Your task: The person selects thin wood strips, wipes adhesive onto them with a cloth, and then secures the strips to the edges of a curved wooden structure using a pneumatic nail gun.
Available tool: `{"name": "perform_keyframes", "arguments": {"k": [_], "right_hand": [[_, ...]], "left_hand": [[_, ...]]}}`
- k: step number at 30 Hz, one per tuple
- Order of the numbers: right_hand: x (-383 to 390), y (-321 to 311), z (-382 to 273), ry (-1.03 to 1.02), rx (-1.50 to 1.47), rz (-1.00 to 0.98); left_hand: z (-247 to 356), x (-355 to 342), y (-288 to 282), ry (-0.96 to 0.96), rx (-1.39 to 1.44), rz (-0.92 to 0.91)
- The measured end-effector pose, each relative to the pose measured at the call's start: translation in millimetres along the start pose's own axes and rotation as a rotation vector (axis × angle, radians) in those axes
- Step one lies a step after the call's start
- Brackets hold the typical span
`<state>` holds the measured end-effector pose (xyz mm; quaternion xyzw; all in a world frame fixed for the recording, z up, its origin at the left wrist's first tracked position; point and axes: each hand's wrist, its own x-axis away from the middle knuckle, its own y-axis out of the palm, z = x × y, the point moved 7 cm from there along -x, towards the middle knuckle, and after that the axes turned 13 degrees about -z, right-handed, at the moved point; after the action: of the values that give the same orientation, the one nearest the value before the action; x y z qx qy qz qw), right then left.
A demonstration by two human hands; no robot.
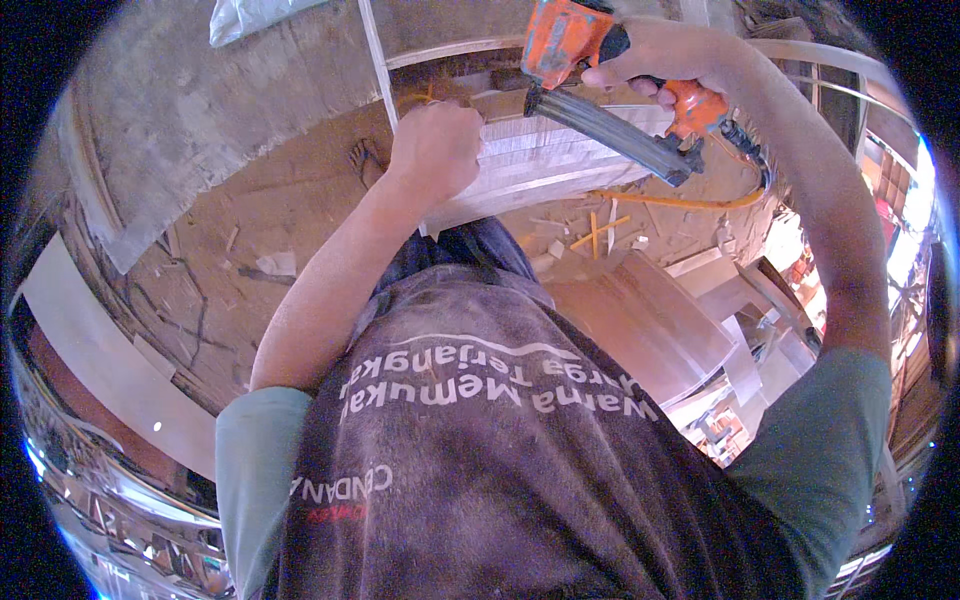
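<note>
My right hand (665, 58) is wrapped around the grip of an orange nail gun (562, 45), held up at the upper right. Its long dark magazine (610, 135) slants down to the right over a pale wooden board (545, 160). A yellow air hose (700, 203) curves below the gun. My left hand (437, 150) is closed in a fist at the left end of the board, beside a thin pale wooden strip (378, 60). What its fingers hold, if anything, is hidden from this view.
Wood scraps and crossed yellow strips (595, 238) litter the dusty brown floor. Flat brown panels (640, 320) lie to the right of my dark apron (520, 440). A large grey-brown sheet (215, 110) spans the upper left, with a pale plastic bag (258, 15) at its far edge.
</note>
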<state>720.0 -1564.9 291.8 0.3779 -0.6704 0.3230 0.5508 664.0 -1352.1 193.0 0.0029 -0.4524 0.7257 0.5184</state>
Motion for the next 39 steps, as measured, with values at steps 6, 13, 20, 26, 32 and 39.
{"name": "perform_keyframes", "arguments": {"k": [6,13,20,26,32,39], "right_hand": [[50,13,63,-0.026,-0.068,0.390],[99,168,148,-0.074,-0.630,1.002],[65,340,179,0.056,-1.081,1.068],[31,409,189,0.054,-1.185,1.034],[20,449,196,0.045,-1.096,1.011],[34,504,194,0.006,-1.163,1.240]], "left_hand": [[4,-3,-8,0.081,0.002,0.157],[27,15,-37,0.189,-0.320,0.045],[-5,28,-38,0.281,-0.684,-0.093],[-7,25,-48,0.076,-0.675,-0.324],[-49,5,-40,0.137,-0.578,-0.312],[-37,10,-38,0.193,-0.614,-0.273]]}}
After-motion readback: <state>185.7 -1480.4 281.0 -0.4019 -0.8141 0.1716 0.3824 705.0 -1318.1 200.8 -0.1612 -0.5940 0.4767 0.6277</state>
